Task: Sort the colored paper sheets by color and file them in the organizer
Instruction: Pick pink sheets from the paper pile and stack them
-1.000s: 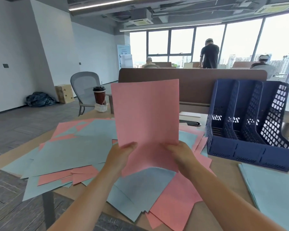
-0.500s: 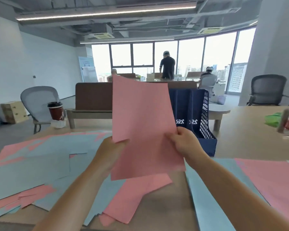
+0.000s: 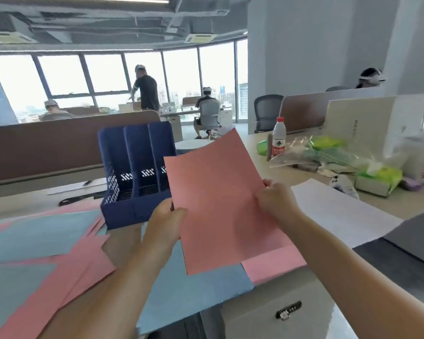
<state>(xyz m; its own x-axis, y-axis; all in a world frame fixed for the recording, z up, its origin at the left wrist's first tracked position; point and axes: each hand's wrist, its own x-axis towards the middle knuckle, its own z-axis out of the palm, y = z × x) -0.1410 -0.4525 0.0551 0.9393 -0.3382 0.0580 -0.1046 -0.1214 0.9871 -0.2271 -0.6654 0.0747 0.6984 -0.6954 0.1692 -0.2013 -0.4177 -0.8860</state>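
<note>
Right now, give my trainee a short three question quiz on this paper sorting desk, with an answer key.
1. True or false: both hands hold the pink sheet.
2. How many slots does the blue organizer have?
   A. two
   B. three
   C. five
3. What colour is the stack directly under the held sheet's lower edge?

Key:
1. True: the left hand pinches its left edge, the right hand its right edge.
2. B
3. Pink: a pink stack, with a blue stack beside it.
</note>
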